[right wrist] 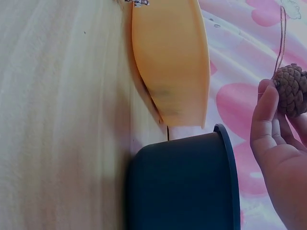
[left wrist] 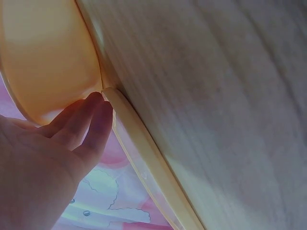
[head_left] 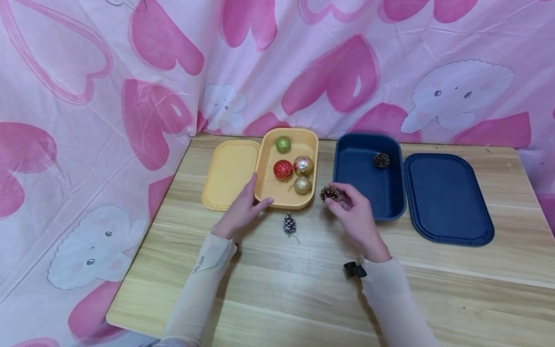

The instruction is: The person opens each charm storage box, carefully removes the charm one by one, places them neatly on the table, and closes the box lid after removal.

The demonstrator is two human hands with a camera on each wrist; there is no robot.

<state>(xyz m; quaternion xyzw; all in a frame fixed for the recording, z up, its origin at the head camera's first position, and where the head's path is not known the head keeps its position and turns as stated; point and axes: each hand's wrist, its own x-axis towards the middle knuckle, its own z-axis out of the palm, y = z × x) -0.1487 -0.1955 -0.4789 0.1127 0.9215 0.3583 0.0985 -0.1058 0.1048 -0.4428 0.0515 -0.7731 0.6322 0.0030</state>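
In the head view my right hand point(head_left: 355, 212) pinches a brown pine cone point(head_left: 329, 193) between thumb and fingers, in front of the gap between a yellow box and a navy box. The right wrist view shows this pine cone point(right wrist: 291, 91) with a thin string loop above it. My left hand point(head_left: 243, 206) rests at the near left corner of the yellow box point(head_left: 284, 204), thumb at the front rim, fingers along the left side. Inside that box lie a green ball point(head_left: 284, 144), a red ball point(head_left: 283, 170) and two gold balls point(head_left: 303, 185).
The navy box point(head_left: 353, 166) holds another pine cone point(head_left: 381, 160). A navy lid point(head_left: 448, 197) lies to its right. A yellow lid point(head_left: 230, 173) lies left of the yellow box. In front sits a white-tipped pine cone point(head_left: 289, 223) on the wooden table point(head_left: 295, 294). A pink curtain hangs behind.
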